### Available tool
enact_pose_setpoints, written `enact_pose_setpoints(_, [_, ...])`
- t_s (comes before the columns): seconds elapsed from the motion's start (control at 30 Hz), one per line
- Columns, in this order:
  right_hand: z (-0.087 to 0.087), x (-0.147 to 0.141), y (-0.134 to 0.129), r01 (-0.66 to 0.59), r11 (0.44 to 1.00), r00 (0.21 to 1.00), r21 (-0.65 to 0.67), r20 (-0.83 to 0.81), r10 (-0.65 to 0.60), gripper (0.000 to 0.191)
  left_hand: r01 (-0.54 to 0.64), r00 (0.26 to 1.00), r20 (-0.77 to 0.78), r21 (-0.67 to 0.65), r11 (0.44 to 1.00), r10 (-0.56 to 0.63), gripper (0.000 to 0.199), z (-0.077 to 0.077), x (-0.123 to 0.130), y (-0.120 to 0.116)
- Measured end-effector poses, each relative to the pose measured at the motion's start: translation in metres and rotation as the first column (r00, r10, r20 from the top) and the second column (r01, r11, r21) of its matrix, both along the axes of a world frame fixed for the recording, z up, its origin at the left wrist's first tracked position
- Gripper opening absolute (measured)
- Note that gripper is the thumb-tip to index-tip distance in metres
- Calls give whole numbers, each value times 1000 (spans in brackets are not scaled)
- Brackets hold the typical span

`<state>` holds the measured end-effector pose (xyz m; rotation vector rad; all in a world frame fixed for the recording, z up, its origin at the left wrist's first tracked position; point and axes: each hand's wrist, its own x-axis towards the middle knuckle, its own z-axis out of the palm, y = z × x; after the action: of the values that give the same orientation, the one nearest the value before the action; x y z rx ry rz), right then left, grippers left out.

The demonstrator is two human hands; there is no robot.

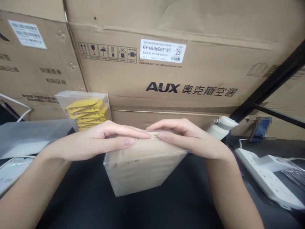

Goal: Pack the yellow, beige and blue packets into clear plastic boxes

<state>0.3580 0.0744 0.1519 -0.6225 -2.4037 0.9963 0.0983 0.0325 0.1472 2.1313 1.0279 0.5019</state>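
Observation:
A translucent plastic box (143, 173) filled with beige packets stands on the black table in front of me. My left hand (116, 135) lies across the left part of its top, fingers stretched out and thumb toward me. From the other side my right hand (182, 135) rests on the top's right part, its fingers extended too. The fingertips of both hands come close together near the middle. Beneath my hands, part of the packets' upper surface is hidden.
Behind my left hand stands a clear box (83, 108) of yellow packets. A phone (14, 173) lies at the left, beside a translucent plastic container (30, 136). To the right are a white bottle (221, 127) and a power strip (269, 178). Large cardboard cartons (124, 82) fill the back.

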Motion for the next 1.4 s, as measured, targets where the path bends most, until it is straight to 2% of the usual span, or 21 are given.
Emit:
enact_pose_setpoints(0.5, [-2,0,-1,58,998,998,28,-18,-57,27,-47,995,-82,78,996,53,38,2,0,-2])
enact_pose_setpoints(0.73, [-4,-3,-3,214,974,969,74,-142,-202,21,-149,980,-107,164,975,168,39,0,-8,2])
enact_pose_setpoints(0.93, [-6,-5,-2,289,947,932,140,-269,-244,13,-189,972,-84,277,942,220,35,6,-6,-4])
enact_pose_setpoints(1.03, [-7,-5,-1,305,940,924,152,-286,-253,13,-154,968,-141,329,932,210,38,10,-6,-16])
enact_pose_setpoints(1.17, [-8,-6,0,315,937,917,152,-303,-260,12,-57,960,-233,385,921,157,67,8,-6,-26])
enact_pose_setpoints(1.3, [-9,-8,-1,343,925,906,164,-320,-279,11,-50,939,-293,402,914,180,52,10,-1,-26])
enact_pose_setpoints(1.4, [-11,-10,-1,371,909,899,190,-320,-300,13,-74,932,-301,383,921,200,49,16,1,-25])
